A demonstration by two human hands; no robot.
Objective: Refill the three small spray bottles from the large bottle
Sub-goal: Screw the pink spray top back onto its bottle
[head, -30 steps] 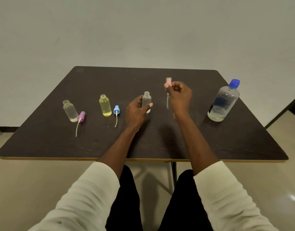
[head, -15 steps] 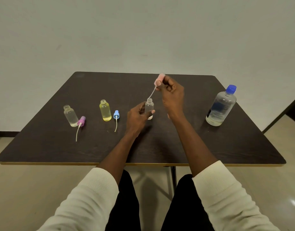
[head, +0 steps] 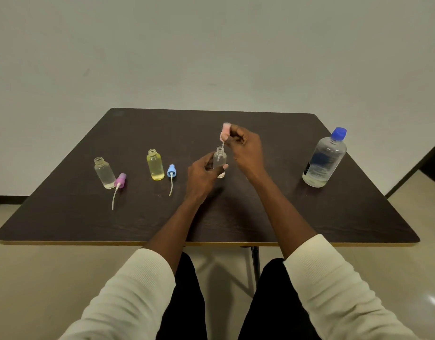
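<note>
Left hand (head: 203,174) grips the small clear spray bottle (head: 220,160) upright at counter (head: 309,217) centre. Right hand (head: 245,148) pinches the pink spray cap (head: 225,130), tube tip at the neck. Judged: recapping; next, lower and screw. Large bottle (head: 325,159) stands capped, far right.

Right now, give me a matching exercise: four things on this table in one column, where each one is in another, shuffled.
1. pink spray cap
2. blue spray cap
3. purple spray cap
4. blue-capped large clear bottle

A. lying beside the yellow small bottle
B. standing at the table's right side
C. pinched in the right hand
D. lying against the leftmost clear bottle

Pairs: 1-C, 2-A, 3-D, 4-B
</note>
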